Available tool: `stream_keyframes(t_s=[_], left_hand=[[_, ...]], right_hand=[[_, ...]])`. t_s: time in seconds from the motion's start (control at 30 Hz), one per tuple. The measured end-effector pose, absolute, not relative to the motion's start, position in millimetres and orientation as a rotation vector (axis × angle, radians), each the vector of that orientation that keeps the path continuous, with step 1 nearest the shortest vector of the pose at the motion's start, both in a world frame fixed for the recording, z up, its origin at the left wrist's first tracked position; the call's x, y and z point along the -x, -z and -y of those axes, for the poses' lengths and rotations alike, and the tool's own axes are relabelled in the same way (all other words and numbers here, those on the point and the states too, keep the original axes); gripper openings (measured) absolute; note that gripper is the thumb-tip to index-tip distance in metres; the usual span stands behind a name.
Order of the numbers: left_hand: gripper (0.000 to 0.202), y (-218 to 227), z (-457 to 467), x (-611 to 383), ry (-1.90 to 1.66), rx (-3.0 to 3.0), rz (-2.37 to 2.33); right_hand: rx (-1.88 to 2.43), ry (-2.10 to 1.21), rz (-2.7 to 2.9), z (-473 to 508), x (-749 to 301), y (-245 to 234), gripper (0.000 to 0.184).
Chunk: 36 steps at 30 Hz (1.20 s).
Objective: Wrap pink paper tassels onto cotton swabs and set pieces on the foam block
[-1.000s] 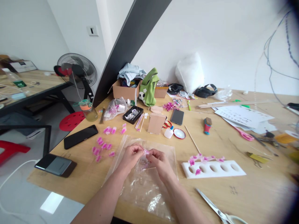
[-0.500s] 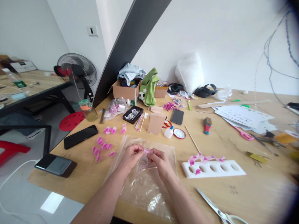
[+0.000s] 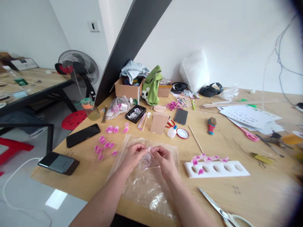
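My left hand (image 3: 134,154) and my right hand (image 3: 163,159) meet over a clear plastic bag (image 3: 144,186) lying flat on the wooden table (image 3: 248,195). Both pinch a tiny pale pink piece (image 3: 149,148) between their fingertips. More small pink bits lie on the bag just under the hands. Loose pink pieces (image 3: 105,147) are scattered to the left of the bag. A white foam strip with oval holes (image 3: 216,168) lies to the right, with pink pieces along its far edge.
Scissors (image 3: 222,212) lie near the front right edge. Two phones (image 3: 82,135) (image 3: 58,162) lie at the left, another phone (image 3: 181,116) further back. A small cardboard box (image 3: 158,122), glue bottle (image 3: 171,131), red lid (image 3: 182,133), papers (image 3: 249,116) and pink scissors (image 3: 248,135) are beyond.
Both hands stay pinched on the pink piece over the bag; the view has shifted slightly, and the hands sit a little higher in the picture.
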<state>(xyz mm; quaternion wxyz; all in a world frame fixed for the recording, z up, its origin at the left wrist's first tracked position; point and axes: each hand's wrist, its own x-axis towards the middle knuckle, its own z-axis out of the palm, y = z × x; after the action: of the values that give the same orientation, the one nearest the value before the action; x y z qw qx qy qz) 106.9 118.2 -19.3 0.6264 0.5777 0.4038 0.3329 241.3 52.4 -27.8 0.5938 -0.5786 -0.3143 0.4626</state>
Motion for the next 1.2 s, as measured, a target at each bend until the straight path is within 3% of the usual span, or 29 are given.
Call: stream_keyframes(t_s=[0.67, 0.8, 1.0, 1.2], left_hand=[[0.022, 21, -119, -108, -0.756, -1.240, -0.833], [0.026, 21, -121, -105, -0.811, -1.196, -0.869], [0.025, 13, -115, -73, -0.832, -1.284, -0.920], [0.025, 18, -89, -36, -0.828, -1.344, -1.035]], right_hand=[[1.298, -0.988, 0.763, -51, -242, 18, 0.036], [1.460, -0.809, 1.005, -52, -257, 11, 0.033], [1.765, -0.490, 1.650, -36, -274, 9, 0.012], [1.909, -0.423, 1.906, -17, -266, 33, 0.023]])
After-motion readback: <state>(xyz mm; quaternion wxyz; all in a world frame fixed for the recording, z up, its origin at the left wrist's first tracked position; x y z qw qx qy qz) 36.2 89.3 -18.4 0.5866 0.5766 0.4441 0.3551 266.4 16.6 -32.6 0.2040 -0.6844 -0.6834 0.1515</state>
